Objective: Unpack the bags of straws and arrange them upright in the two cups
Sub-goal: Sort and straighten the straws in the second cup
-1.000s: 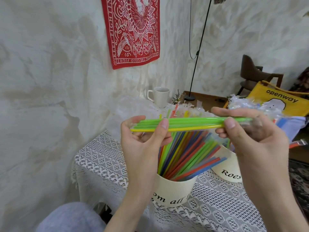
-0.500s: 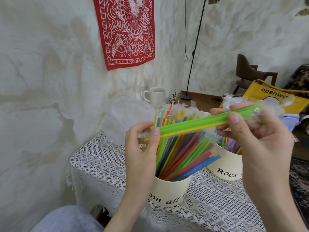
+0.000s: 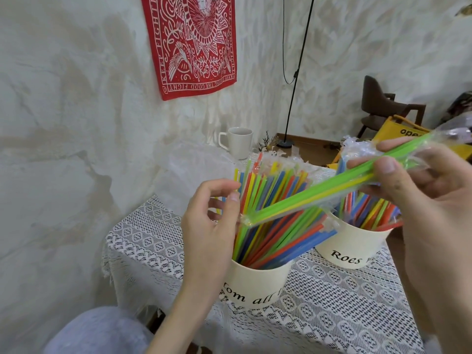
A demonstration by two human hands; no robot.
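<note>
Straws in a clear plastic sleeve, green with one yellow (image 3: pixel 329 186), slant above the two cups, low end at left, high end at upper right. The right hand (image 3: pixel 419 200) grips the upper part of this packet, thumb on the near side and fingers curled behind the crinkled wrapper. The left hand (image 3: pixel 209 226) sits just at the packet's lower tip, thumb and forefinger bent toward each other; whether they actually pinch the plastic end cannot be told. Directly below, the near cream paper cup with black lettering (image 3: pixel 255 284) is packed with loose multicoloured straws (image 3: pixel 270 226) fanning up and rightward, leaving little free room at its mouth. The second cream lettered cup (image 3: pixel 355 249) stands just beside it to the right, also filled with coloured straws, some partly hidden behind the right hand. Both cups stand on a small table covered by a white lace cloth (image 3: pixel 332 310), whose left edge hangs down close to the rough plastered wall; bare cloth lies in front of the cups. Further back on the table, a white ceramic mug (image 3: pixel 238 145) stands near the far edge, well apart from the cups, with crumpled clear wrappers (image 3: pixel 357 149) behind the right cup.
</note>
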